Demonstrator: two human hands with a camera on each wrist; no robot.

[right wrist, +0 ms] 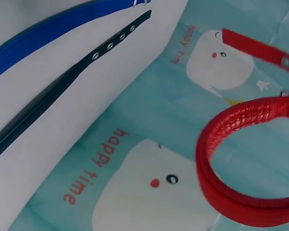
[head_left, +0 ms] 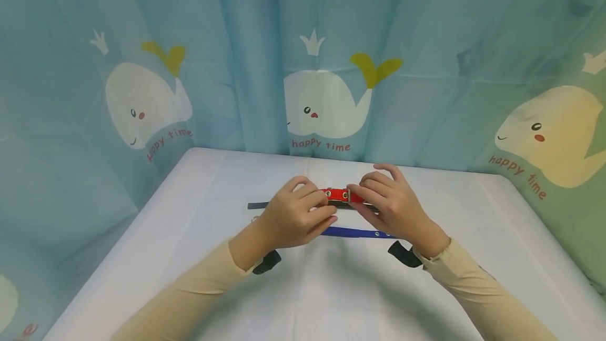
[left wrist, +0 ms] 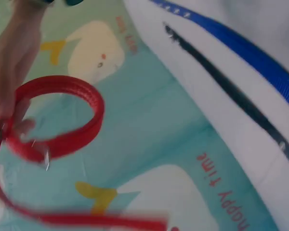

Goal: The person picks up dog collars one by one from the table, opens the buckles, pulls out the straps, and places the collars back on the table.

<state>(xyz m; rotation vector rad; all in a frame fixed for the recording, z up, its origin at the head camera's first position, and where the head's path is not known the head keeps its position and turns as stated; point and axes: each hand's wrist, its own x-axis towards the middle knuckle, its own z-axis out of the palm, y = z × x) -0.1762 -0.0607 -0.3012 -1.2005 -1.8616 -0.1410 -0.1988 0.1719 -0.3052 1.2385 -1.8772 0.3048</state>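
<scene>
A red collar [head_left: 337,194] with metal eyelets is held up above the table between both hands. My left hand [head_left: 298,214] pinches its strap on the left, fingers covering part of it. On the other side, my right hand [head_left: 395,207] grips the collar next to its metal buckle [head_left: 349,195]. In the left wrist view the collar [left wrist: 97,115] bends into a loop, and a loose tail [left wrist: 101,220] hangs off it. The right wrist view shows the padded loop [right wrist: 207,168] and the eyeleted strap end [right wrist: 250,47]. Fingers hide how the strap passes the buckle.
A blue collar [head_left: 350,232] with eyelets lies on the white table [head_left: 303,288] below the hands. Behind it lies a black collar [head_left: 258,206], partly covered by the left hand. A whale-print curtain [head_left: 255,67] hangs behind the table and along its sides.
</scene>
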